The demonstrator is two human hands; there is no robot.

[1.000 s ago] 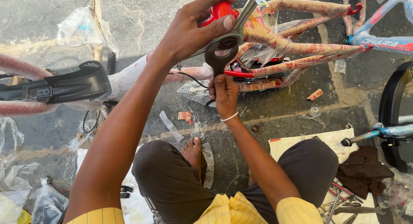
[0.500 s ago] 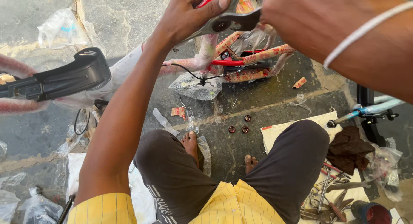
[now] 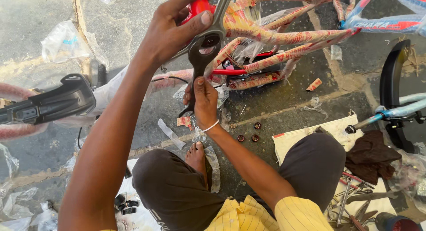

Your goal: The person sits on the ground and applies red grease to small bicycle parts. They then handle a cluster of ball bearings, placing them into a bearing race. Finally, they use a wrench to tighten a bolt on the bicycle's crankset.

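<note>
My left hand (image 3: pixel 175 29) is raised at the top middle and grips a silver spanner (image 3: pixel 220 18) together with a red part (image 3: pixel 197 7) of a bicycle frame (image 3: pixel 275 35) wrapped in printed paper. Just below it, my right hand (image 3: pixel 204 100), with a white band at the wrist, holds the lower handle of a black spanner (image 3: pixel 199 64). The black spanner's ring end meets the silver spanner's head at the same spot on the frame. My knees and one bare foot (image 3: pixel 195 155) show beneath the hands.
A black saddle (image 3: pixel 49 102) juts in from the left. Small round nuts (image 3: pixel 248 134) lie on the stone floor. Hand tools (image 3: pixel 355 204) and a dark cloth (image 3: pixel 370 155) lie at the lower right; a blue bicycle frame (image 3: pixel 386 20) and black mudguard (image 3: pixel 392 75) stand right.
Half a second ago my right hand was lifted close to the camera; it has come back down onto the black spanner's handle. My left hand keeps its hold.
</note>
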